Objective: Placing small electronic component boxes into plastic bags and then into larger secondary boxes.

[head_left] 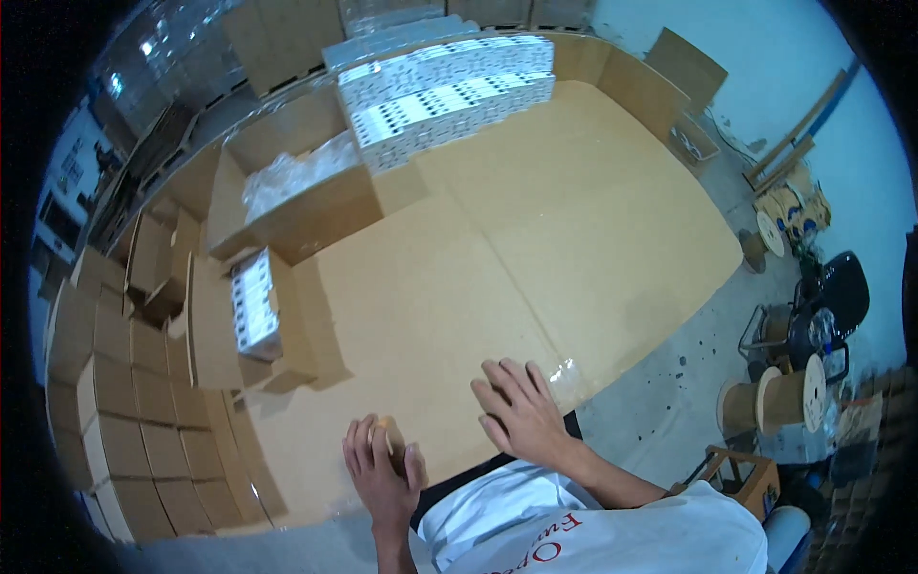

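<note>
My left hand (pixel 381 471) rests at the near edge of a cardboard-covered table (pixel 535 239), fingers curled around a small orange-tan object (pixel 385 427) that is mostly hidden. Flat on the cardboard just to the right lies my right hand (pixel 521 407), fingers spread and holding nothing. Beside its fingertips is a clear plastic piece (pixel 566 375). A small open carton (pixel 251 320) holding white boxes stands at the table's left, well beyond the left hand.
Stacked rows of white boxes (pixel 449 91) fill the far end of the table. A larger open carton with clear bags (pixel 296 196) sits left of them. Stacked brown cartons (pixel 134 411) line the left side. Cable spools (pixel 775 397) and a black chair (pixel 841 287) stand on the floor at right.
</note>
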